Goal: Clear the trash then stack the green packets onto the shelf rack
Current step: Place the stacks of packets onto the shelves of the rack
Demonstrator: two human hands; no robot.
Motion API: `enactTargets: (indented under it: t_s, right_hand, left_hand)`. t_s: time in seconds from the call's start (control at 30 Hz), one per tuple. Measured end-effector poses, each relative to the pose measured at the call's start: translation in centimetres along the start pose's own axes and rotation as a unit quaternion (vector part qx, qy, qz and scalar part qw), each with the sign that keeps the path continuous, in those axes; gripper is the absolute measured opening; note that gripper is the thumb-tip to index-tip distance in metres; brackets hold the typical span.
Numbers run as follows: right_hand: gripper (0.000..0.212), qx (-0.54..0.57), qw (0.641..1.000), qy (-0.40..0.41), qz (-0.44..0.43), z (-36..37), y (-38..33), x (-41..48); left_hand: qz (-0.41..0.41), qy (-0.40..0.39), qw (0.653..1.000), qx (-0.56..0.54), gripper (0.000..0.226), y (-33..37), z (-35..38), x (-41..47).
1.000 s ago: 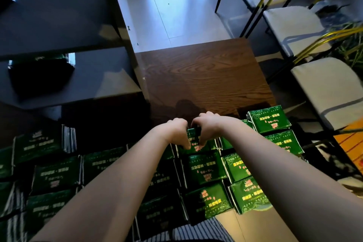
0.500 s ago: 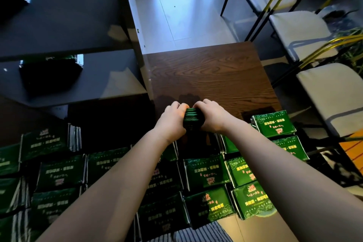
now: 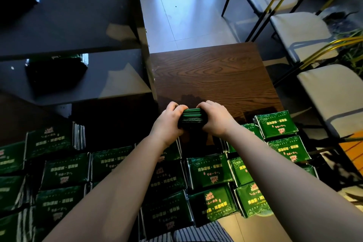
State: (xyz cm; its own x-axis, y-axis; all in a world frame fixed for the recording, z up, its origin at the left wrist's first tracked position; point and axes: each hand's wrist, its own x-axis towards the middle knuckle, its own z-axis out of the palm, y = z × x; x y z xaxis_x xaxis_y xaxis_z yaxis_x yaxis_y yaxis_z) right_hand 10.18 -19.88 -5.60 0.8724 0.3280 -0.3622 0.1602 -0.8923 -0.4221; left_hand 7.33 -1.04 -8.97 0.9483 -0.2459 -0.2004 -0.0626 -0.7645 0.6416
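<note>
Two hands [image 3: 169, 122]; one held packet stack [image 3: 192, 118]; two shelf boards [image 3: 74, 15].

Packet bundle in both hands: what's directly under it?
Under the packet bundle, gripped by the left hand and right hand, lies dark wooden table in shadow, a gap among the flat packets. The hands cover its ends; whether it touches the table is hidden.

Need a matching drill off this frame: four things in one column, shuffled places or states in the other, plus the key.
Things:
1 left hand
2 right hand
3 shelf rack
4 loose green packets

Places or states:
A grips the packet bundle at its right end
B lie in rows on the wooden table
C stands left of the table
D grips the bundle at its left end

Pairs: 1-D, 2-A, 3-C, 4-B
</note>
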Motion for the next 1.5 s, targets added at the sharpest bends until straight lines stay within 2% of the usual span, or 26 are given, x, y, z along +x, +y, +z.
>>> enactTargets:
  t_s: [0.1, 0.23, 0.3, 0.37, 0.43, 0.53, 0.6, 0.67, 0.73, 0.8, 0.87, 0.97, 1.07, 1.17, 1.27, 1.37, 1.5]
  right_hand:
    - [0.046, 0.115, 0.991, 0.06, 0.01, -0.9, -1.6, -0.7]
    - [0.062, 0.268, 0.961, 0.056, 0.045, -1.7, -4.6, -1.5]
    - [0.065, 0.293, 0.952, 0.045, 0.075, -1.6, -6.2, -1.7]
    - [0.062, 0.339, 0.934, 0.02, 0.111, -1.2, -8.1, -1.8]
    - [0.053, 0.42, 0.9, -0.016, 0.118, -0.7, -10.0, -2.0]
    - [0.04, 0.536, 0.835, -0.066, 0.101, 0.1, -13.2, -2.4]
    - [0.031, 0.609, 0.784, -0.079, 0.096, 0.8, -15.6, -2.3]
    - [0.032, 0.679, 0.722, -0.094, 0.096, 1.5, -17.8, -1.9]
    - [0.03, 0.714, 0.687, -0.099, 0.092, 1.9, -19.8, -1.3]
    - [0.032, 0.723, 0.678, -0.096, 0.089, 2.3, -21.4, -0.9]
    - [0.034, 0.726, 0.676, -0.078, 0.096, 2.7, -23.1, -0.4]
    - [0.019, 0.725, 0.678, -0.042, 0.108, 3.1, -25.1, 0.2]
    - [0.016, 0.704, 0.699, 0.0, 0.124, 3.2, -26.4, 1.0]
    - [0.033, 0.683, 0.717, 0.019, 0.136, 3.1, -26.7, 1.7]
    - [0.037, 0.666, 0.734, -0.001, 0.135, 2.9, -26.5, 2.4]
    - [0.035, 0.66, 0.74, -0.01, 0.128, 2.5, -26.1, 3.1]
    - [0.033, 0.676, 0.727, -0.001, 0.119, 2.4, -25.3, 3.9]
  left_hand:
    - [-0.003, 0.066, 0.994, -0.085, 0.083, -0.3, -1.4, -1.2]
    - [-0.032, 0.107, 0.959, -0.261, 0.104, -1.5, -4.4, -3.9]
    - [-0.079, 0.115, 0.933, -0.333, 0.103, -2.7, -5.6, -5.3]
    - [-0.143, 0.124, 0.901, -0.391, 0.093, -4.0, -7.1, -6.8]
    - [-0.189, 0.133, 0.866, -0.444, 0.079, -5.2, -8.9, -8.3]
    - [-0.221, 0.118, 0.784, -0.568, 0.047, -6.4, -11.4, -10.4]
    - [-0.236, 0.105, 0.736, -0.626, 0.035, -7.0, -13.3, -11.7]
    - [-0.241, 0.105, 0.703, -0.661, 0.032, -7.7, -14.9, -12.7]
    - [-0.235, 0.113, 0.68, -0.685, 0.021, -8.4, -16.3, -13.7]
    - [-0.235, 0.131, 0.657, -0.704, 0.011, -9.2, -17.2, -14.3]
    - [-0.239, 0.15, 0.648, -0.708, 0.01, -10.0, -18.2, -14.9]
    - [-0.237, 0.152, 0.681, -0.676, 0.013, -10.7, -19.1, -15.3]
    - [-0.252, 0.157, 0.621, -0.726, 0.015, -10.9, -19.2, -15.4]
    - [-0.257, 0.174, 0.598, -0.739, 0.013, -10.5, -19.8, -15.5]
    - [-0.279, 0.198, 0.5, -0.796, 0.019, -10.5, -20.1, -15.1]
    - [-0.28, 0.218, 0.485, -0.8, 0.019, -9.8, -20.2, -14.5]
    - [-0.278, 0.242, 0.466, -0.805, 0.011, -9.2, -20.1, -13.9]
